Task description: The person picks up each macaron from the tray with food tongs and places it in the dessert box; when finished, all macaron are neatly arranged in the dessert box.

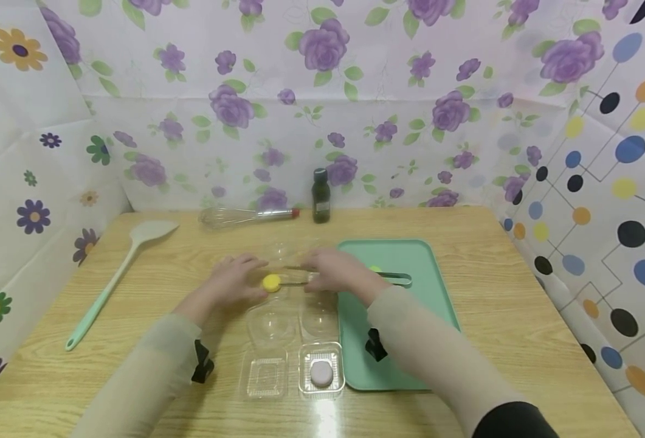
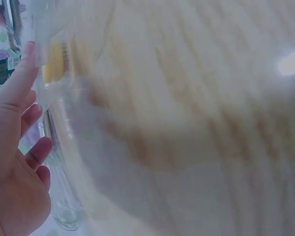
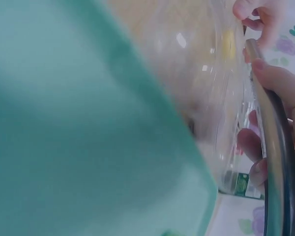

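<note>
Head view: bright, even; glare on wooden tabletop [image 1: 325,421] at 6 o'clock, soft shadow beside left sleeve [image 1: 138,371] at 7, wide-angle stretch at edges. Left wrist: hazy, tabletop smeared, hotspot at 2. Right wrist: teal tray [image 3: 83,128] blurred at 9, glints on clear plastic container [image 3: 187,56] near 1.

No legible text; label [image 1: 323,207] on dark bottle [image 1: 320,190] too small to read.

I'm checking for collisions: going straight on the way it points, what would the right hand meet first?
The right hand, leading with the tongs it grips, would likely meet the yellow disc first, with the left hand close beyond; whether the tong tips already touch the disc is unclear.
</note>
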{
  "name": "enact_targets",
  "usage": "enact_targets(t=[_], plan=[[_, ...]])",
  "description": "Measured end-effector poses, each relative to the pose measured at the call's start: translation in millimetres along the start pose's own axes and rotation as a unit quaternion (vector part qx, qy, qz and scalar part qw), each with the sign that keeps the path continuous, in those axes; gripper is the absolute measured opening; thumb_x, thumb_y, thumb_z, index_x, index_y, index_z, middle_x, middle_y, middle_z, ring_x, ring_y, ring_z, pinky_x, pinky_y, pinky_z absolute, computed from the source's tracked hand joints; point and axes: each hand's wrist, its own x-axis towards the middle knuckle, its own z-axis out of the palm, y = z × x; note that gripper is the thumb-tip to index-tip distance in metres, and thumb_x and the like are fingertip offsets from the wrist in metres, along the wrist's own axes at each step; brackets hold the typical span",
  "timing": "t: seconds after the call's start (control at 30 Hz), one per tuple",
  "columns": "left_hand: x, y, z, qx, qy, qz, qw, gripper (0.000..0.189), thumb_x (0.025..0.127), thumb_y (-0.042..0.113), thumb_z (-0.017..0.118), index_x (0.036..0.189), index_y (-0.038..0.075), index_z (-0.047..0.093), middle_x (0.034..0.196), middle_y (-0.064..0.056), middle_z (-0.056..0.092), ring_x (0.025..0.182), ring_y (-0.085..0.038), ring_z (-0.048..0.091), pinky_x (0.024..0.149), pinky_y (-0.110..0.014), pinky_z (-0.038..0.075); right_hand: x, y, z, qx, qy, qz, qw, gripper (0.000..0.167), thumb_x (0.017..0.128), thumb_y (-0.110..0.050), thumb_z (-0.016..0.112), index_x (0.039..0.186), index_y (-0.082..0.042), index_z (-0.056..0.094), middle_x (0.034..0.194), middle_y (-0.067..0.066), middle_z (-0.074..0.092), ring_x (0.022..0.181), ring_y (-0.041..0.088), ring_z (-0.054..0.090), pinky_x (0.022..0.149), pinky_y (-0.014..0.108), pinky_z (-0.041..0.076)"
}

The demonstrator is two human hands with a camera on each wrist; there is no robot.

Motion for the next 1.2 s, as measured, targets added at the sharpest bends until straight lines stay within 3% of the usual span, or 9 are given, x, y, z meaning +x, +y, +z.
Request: enact_targets(t=[0.27, 0.53, 0.7, 0.9, 1.2], plan=[[-0.7, -2.3, 5.1, -0.023, 0.008, -0.007, 0.9997, 0.074, 0.078, 0.045, 0.072, 0.138, 0.009, 0.046, 0.139, -0.020, 0.041, 0.123, -0.044, 0.036, 0.098, -0.064, 0.024, -49.3, 32, -9, -0.020, 0.044, -0.035, 0.9982, 0.052, 0.083, -0.040, 0.069, 0.129, -0.017, 0.058, 0.115, 0.003, 0.061, 0.102, 0.018, 0.057, 0.084, 0.037, 0.049], [-1.7, -0.4, 1.3, -0.009, 0.004, -0.004, 0.9999, 0.074, 0.079, 0.046, 0.070, 0.138, 0.009, 0.045, 0.140, -0.020, 0.041, 0.122, -0.044, 0.037, 0.098, -0.063, 0.025, -88.1, 65, -15, -0.006, 0.051, -0.001, 0.9987, 0.052, 0.083, -0.037, 0.070, 0.127, -0.011, 0.059, 0.112, 0.007, 0.061, 0.096, 0.020, 0.058, 0.078, 0.039, 0.049], [-3.7, -0.2, -3.8, -0.005, -0.003, 0.004, 1.0000, 0.072, 0.083, 0.044, 0.067, 0.140, 0.009, 0.042, 0.140, -0.020, 0.040, 0.122, -0.045, 0.036, 0.099, -0.064, 0.023, -102.9, 78, -15, 0.008, 0.057, 0.023, 0.9980, 0.052, 0.082, -0.037, 0.070, 0.126, -0.011, 0.060, 0.111, 0.006, 0.061, 0.096, 0.022, 0.059, 0.078, 0.040, 0.049], [-12.2, -1.3, -13.3, -0.008, -0.007, -0.016, 0.9998, 0.070, 0.088, 0.044, 0.060, 0.145, 0.012, 0.035, 0.144, -0.020, 0.036, 0.125, -0.048, 0.032, 0.101, -0.067, 0.018, -112.4, 88, -13, 0.018, 0.065, 0.033, 0.9972, 0.051, 0.083, -0.037, 0.070, 0.126, -0.011, 0.060, 0.112, 0.007, 0.061, 0.095, 0.024, 0.060, 0.075, 0.040, 0.050], [-33.7, 7.5, -18.8, -0.023, -0.021, 0.014, 0.9994, 0.079, 0.079, 0.048, 0.070, 0.142, 0.012, 0.040, 0.142, -0.017, 0.040, 0.127, -0.046, 0.030, 0.103, -0.067, 0.007, -118.2, 99, -10, 0.031, 0.060, 0.051, 0.9964, 0.052, 0.083, -0.037, 0.070, 0.127, -0.012, 0.059, 0.115, 0.008, 0.059, 0.099, 0.026, 0.058, 0.079, 0.043, 0.049]])
